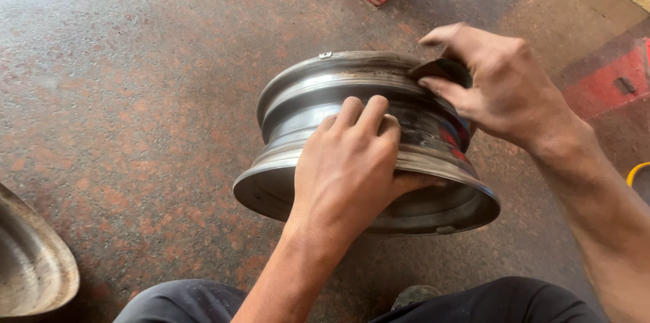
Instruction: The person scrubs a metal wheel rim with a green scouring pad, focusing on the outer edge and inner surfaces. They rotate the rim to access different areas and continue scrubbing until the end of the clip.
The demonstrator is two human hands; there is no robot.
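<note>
Bare steel rim point(338, 103) lies flat on floor point(135, 93), centre of view. Left hand point(349, 164) clamps near flange, fingers on barrel. Right hand point(497, 82) pinches dark pad point(443, 69) against far-right edge. Rim likely heavy, stiff, smooth; flanges offer best hold. Pad mostly hidden; metal dish point(30, 265) cut off near left.

bare forearms point(298, 269), dark trousers point(514, 303)

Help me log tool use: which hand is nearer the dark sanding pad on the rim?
Right. The right hand presses the dark pad against the wheel rim; the left hand grips the rim's near side, apart from it.
</note>
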